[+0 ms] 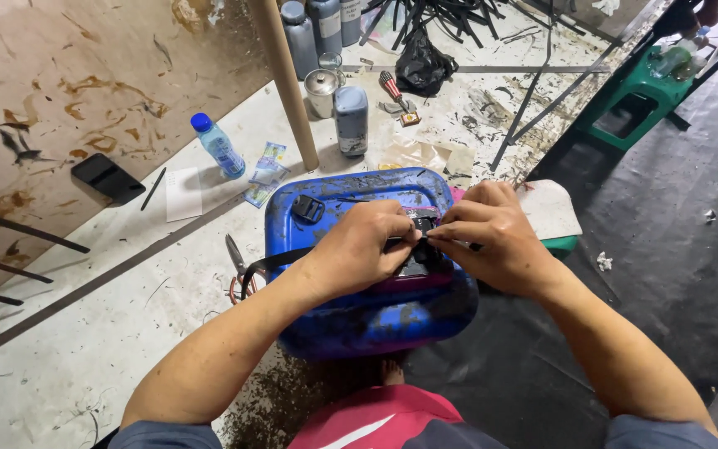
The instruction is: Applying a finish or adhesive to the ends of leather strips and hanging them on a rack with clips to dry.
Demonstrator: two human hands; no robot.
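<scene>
A blue plastic jerrycan [351, 316] lies on its side in front of me, used as a work surface. Both hands meet on top of it. My left hand [363, 245] pinches a black strap [272, 264] that trails off to the left over the can's edge. My right hand [492, 237] pinches a small dark piece [421, 223] at the strap's end, fingertips touching those of the left hand. What the small piece is stays mostly hidden by my fingers. A black cap [307, 208] sits on the can's top left.
Scissors [236, 262] lie left of the can. A water bottle [218, 145], a black phone [108, 178], a pen [154, 188] and paper lie further left. Grey spray cans [351, 120], a metal tin, a wooden pole [288, 83] and a green stool [633, 104] stand behind.
</scene>
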